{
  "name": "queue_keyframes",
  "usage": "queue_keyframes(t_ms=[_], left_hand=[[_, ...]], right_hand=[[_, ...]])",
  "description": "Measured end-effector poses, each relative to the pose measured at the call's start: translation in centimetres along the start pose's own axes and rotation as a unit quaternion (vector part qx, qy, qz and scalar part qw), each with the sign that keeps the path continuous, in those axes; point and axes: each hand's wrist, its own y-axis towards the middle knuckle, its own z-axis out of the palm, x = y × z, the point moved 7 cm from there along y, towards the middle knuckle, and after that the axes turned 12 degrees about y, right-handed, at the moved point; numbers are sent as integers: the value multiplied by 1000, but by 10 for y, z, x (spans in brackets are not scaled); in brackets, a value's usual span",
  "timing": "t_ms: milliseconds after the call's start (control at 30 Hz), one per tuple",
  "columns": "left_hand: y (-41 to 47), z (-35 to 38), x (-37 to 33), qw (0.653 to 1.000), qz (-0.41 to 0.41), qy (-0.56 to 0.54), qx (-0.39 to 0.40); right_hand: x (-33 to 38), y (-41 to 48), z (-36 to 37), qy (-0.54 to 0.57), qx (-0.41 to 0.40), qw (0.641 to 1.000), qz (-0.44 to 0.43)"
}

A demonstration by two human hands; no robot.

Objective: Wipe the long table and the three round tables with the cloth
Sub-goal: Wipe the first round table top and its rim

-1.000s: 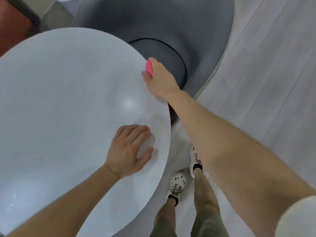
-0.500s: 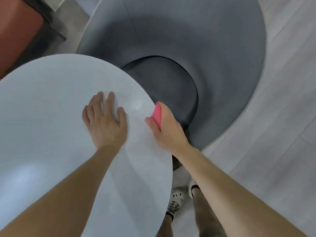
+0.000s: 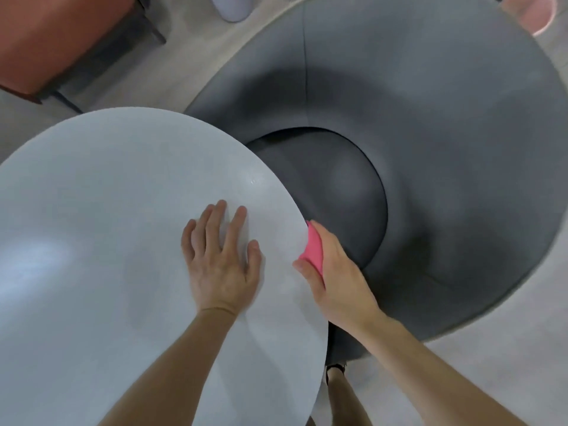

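Observation:
A pale grey round table (image 3: 92,235) fills the lower left of the head view. My left hand (image 3: 221,262) lies flat on its top near the right edge, fingers straight and spread. My right hand (image 3: 335,278) grips a pink cloth (image 3: 313,249) and holds it against the table's right rim, thumb on the tabletop side, fingers wrapped down over the edge. Most of the cloth is hidden under that hand.
A large dark grey round armchair (image 3: 445,149) stands right behind the table, its seat cushion (image 3: 332,186) close to the rim. A reddish-brown bench (image 3: 55,35) with dark legs is at the top left. Light floor (image 3: 507,364) lies to the right.
My right hand has slid the cloth along the table's rim towards me. My left hand moved from near the front edge to a spot further in, fingers pointing away. The view tilted up.

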Motion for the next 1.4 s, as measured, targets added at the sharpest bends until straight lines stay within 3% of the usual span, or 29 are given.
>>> queue_keyframes(t_ms=[267,367,633,1000,1133,1400], left_hand=[[1,-1,-2,1000,1,-9,2],[1,-4,-3,1000,-3,-11,2],[1,-2,-1,1000,-9,-16,-8],[2,-6,1,1000,-18,-19,11],[1,-6,0,1000,-18,-7,16],[1,-5,1,1000,-14,6,2]], right_hand=[[130,209,38,-114,85,985,-97],[152,243,64,-161,110,974,-116],[88,144,10,-98,50,991,-74],[193,275,104,-215,125,960,-129],[160,241,70,-160,65,977,-127],[56,97,1,-57,-69,995,-31]])
